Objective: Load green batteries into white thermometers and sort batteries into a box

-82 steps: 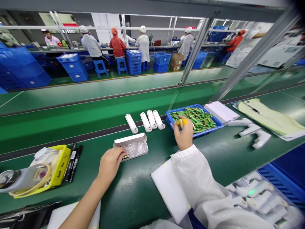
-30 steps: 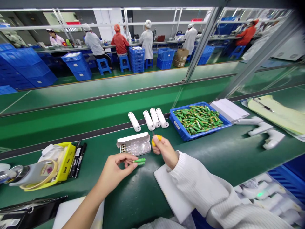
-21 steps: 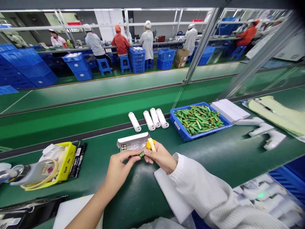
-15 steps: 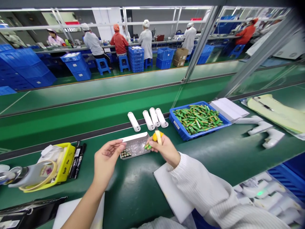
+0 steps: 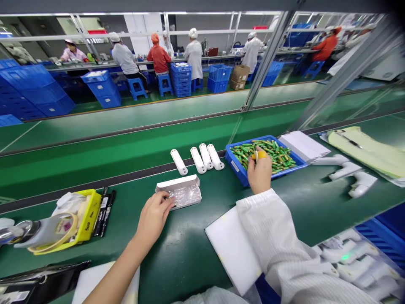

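Observation:
My left hand (image 5: 154,216) rests on the green bench. Its bent fingertips pinch at the near left end of a small open white box (image 5: 180,191), where battery ends show inside clear wrap. My right hand (image 5: 260,172), in a white knit sleeve, reaches into the blue tray (image 5: 236,166) of loose green batteries (image 5: 272,153). One of its fingers carries a yellow band. The fingers curl down among the batteries, and what they hold is hidden.
Several white plastic covers (image 5: 202,158) lie behind the box. White handheld devices (image 5: 351,171) and a white pad (image 5: 303,145) sit right of the tray. A yellow bin with tape and black markers (image 5: 80,215) stands at left. A white foam sheet (image 5: 232,249) lies near me. People work at the far line.
My left hand lifted a pair of green batteries from the box and passed it to my right hand. My right hand carried it to the blue tray. My left hand went back to the box.

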Demonstrator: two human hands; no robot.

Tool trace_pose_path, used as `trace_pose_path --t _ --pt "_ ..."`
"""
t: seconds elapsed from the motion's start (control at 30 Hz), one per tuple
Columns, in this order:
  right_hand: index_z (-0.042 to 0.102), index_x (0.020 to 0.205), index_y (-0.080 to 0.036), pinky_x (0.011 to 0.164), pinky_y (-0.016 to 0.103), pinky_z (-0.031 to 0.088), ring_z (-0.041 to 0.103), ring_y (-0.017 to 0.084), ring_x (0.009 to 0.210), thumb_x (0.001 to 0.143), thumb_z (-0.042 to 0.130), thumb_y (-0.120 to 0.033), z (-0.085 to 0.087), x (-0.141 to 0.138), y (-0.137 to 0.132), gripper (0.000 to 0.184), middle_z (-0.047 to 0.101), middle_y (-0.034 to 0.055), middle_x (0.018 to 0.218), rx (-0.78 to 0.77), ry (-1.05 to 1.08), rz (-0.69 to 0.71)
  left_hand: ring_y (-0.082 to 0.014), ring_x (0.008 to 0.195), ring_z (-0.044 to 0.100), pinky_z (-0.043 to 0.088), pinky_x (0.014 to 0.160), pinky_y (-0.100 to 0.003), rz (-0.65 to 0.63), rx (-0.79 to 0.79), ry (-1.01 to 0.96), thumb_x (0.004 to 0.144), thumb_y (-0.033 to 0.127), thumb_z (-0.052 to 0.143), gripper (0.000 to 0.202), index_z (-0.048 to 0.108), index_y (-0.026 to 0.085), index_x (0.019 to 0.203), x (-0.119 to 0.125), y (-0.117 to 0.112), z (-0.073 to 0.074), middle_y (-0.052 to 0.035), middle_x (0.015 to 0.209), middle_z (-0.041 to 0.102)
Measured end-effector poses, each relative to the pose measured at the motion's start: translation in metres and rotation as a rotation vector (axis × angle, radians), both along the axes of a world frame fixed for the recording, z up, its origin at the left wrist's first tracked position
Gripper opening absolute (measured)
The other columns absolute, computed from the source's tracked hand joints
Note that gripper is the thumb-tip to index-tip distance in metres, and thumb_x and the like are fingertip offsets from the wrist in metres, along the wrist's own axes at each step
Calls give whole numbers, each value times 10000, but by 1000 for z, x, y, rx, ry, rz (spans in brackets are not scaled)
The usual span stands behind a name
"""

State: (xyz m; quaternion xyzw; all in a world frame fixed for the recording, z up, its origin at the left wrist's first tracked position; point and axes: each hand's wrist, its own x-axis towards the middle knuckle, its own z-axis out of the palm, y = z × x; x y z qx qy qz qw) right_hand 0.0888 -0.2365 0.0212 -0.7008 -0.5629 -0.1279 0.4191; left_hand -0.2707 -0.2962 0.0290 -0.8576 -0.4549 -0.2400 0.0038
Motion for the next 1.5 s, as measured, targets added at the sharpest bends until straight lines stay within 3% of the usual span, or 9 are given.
trace_pose_path --t 0.13,0.3,0.43,0.53,0.63,0.77,0.87,1.37,1.5 --pt "538 1174 -113 969 469 411 523 281 1128 887 437 -237 18 -26 -10 329 590 187 1168 110 45 79 -193 802 586 500 656 -319 37 -134 -29 931 252 419 221 606 173 1017 3 -4 8 -83 951 595" --pt "555 1101 -184 887 392 450 585 236 988 884 483 -258 38 -82 -35 239 624 122 1061 103 216 407 -231 822 555 499 677 -372 39 -277 7 895 280 464 166 589 171 907 7 -5 14 -85 912 559" --pt "557 927 -201 758 315 439 565 183 792 899 487 -299 37 -121 -57 123 602 53 864 -195 421 784 -240 841 563 498 722 -389 36 -360 -84 867 253 483 176 645 189 888 6 -4 16 -79 897 569" --pt "457 706 -202 615 268 366 440 131 620 945 397 -376 29 -138 -66 301 469 -7 667 -426 536 987 -219 844 598 502 741 -352 101 -519 -277 829 294 549 161 685 211 854 3 -3 23 -63 925 625" --pt "394 666 -201 541 252 289 342 109 558 958 340 -432 22 -146 -69 376 363 -33 607 -613 634 1092 -198 766 624 506 711 -329 220 -678 -554 778 366 624 204 692 199 875 2 -2 31 -58 878 678" --pt "512 760 -173 557 247 290 378 108 587 936 400 -440 19 -150 -71 338 411 -27 642 -725 636 1149 -178 757 662 506 658 -265 256 -861 -1055 708 384 714 366 652 151 983 9 -1 39 -61 850 696" --pt "544 774 -160 576 245 300 387 105 603 927 421 -449 21 -150 -72 349 425 -24 655 -754 689 1188 -161 732 663 489 606 -227 269 -909 -1206 670 365 758 429 668 135 1021 18 -3 43 -60 807 707" --pt "514 671 -150 406 215 109 185 40 423 797 588 -565 17 -150 -70 440 289 -94 472 -918 1296 1199 -181 673 682 576 702 -306 183 -973 -1146 530 264 827 281 719 136 756 28 -4 49 -67 723 731" --pt "430 629 -181 385 205 71 110 26 400 766 623 -570 21 -142 -60 455 208 -123 456 -707 1489 972 -179 647 673 565 632 -271 99 -946 -956 580 255 790 203 736 149 744 24 -8 48 -75 724 732"
